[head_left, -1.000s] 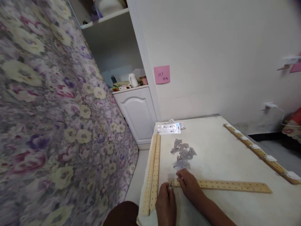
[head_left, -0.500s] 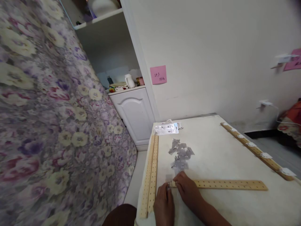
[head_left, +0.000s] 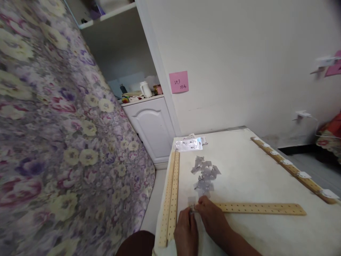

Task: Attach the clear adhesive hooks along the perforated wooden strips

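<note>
A pale wooden strip with rows of holes [head_left: 262, 208] lies crosswise near the front of the table. At its left end, my left hand [head_left: 187, 227] is closed, fingertips pinched at a small shiny metal piece [head_left: 191, 208] on a clear square card [head_left: 191, 201]. My right hand [head_left: 211, 215] is closed too, bent over the strip beside that piece, thumb and finger pressed together; what lies between them is hidden. Just beyond the hands is a loose pile of clear square cards with small metal pieces [head_left: 205, 174].
Two more holed strips [head_left: 173, 192] lie along the table's left edge. Clear packaging [head_left: 188, 144] sits at the back left corner. On the right edge, a wooden strip [head_left: 291, 169] carries several white cards. A floral curtain [head_left: 80, 142] hangs at left.
My right hand has shifted slightly down and right along with the strip, uncovering more of the metal piece. My left hand stays almost in place.
</note>
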A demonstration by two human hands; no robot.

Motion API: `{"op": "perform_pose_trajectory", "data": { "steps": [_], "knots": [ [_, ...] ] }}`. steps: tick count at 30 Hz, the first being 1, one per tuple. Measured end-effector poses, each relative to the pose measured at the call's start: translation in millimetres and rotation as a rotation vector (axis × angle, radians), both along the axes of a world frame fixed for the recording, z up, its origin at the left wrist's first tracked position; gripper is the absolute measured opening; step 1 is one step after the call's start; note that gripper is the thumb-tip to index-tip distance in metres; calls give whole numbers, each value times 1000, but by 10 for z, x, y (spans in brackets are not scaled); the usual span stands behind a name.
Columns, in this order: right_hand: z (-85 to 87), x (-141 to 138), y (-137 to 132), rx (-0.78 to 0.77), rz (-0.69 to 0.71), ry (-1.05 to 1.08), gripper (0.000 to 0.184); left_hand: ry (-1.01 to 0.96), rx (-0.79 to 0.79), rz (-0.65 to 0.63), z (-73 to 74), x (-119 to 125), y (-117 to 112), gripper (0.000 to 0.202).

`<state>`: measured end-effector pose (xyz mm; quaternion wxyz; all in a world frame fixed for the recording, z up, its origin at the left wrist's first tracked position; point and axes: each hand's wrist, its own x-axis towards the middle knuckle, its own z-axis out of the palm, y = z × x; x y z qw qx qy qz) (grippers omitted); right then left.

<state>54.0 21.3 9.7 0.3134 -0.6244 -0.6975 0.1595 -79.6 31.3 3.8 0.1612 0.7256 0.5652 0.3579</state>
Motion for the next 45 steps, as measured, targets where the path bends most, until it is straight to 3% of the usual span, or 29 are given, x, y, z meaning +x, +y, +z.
{"op": "perform_pose_trajectory", "data": {
  "steps": [7, 12, 19, 23, 30, 38, 45],
  "knots": [
    [-48, -7, 1, 61, 9, 11, 21, 7, -77, 11, -13, -1, -7, 28],
    [-44, 106, -56, 96, 74, 140, 25, -30, -89, 69, -37, -13, -18, 30],
    [-132, 639, -172, 109, -146, 181, 16, -103, -59, 61, -4, -38, -43, 28],
    [-98, 786, -50, 57, -192, 161, 14, -184, 38, 31, -30, 4, -87, 24],
    [-167, 629, 304, -17, -238, 100, 26, -237, 105, -21, -10, 89, -145, 21],
    [-242, 650, 337, 23, -216, 163, 10, -227, 98, -24, -34, 91, -158, 22],
    [-38, 818, 124, 205, -52, 366, 10, -232, 95, -31, 2, 80, -180, 23]
  ]
}}
